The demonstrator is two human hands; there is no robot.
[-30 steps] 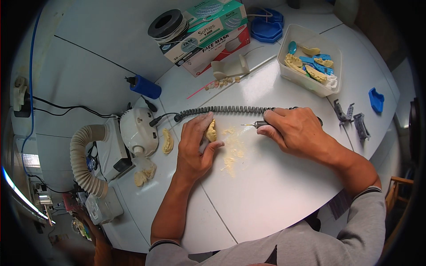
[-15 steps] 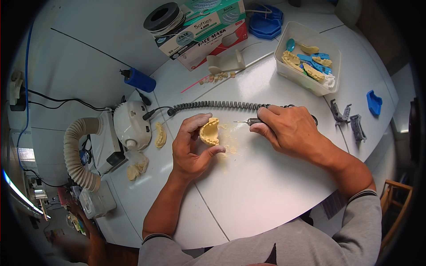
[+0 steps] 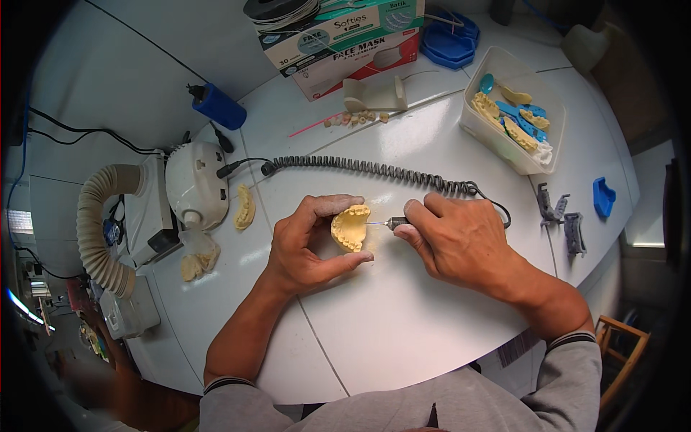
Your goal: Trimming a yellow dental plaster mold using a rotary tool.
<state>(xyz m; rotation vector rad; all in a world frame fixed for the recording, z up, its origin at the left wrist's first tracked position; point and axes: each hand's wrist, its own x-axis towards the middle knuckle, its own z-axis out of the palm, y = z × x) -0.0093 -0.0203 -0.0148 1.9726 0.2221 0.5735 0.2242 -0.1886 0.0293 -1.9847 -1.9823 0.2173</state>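
Observation:
My left hand (image 3: 306, 245) grips a yellow plaster dental cast (image 3: 348, 229) between thumb and fingers, its hollow inner side turned to the right. In my right hand (image 3: 461, 234) is a rotary handpiece (image 3: 396, 223) with a dark body and a thin metal bur. The bur points left, and its tip reaches the open side of the cast; whether it touches the plaster I cannot tell. A black coiled cord (image 3: 367, 167) runs from the handpiece across the table to a white motor unit (image 3: 196, 183).
Another yellow cast (image 3: 245, 207) and plaster pieces (image 3: 199, 261) lie by the motor unit, near a ribbed hose (image 3: 90, 216). At the back stand boxes (image 3: 353, 57). A plastic tub (image 3: 515, 147) holds casts and blue trays. Grey articulators (image 3: 574, 234) lie right. Another person's arm (image 3: 137, 381) shows lower left.
The handpiece has come closer to the cast, so the bur now reaches its inner side. The cast has turned slightly, and the whole view has shifted a little.

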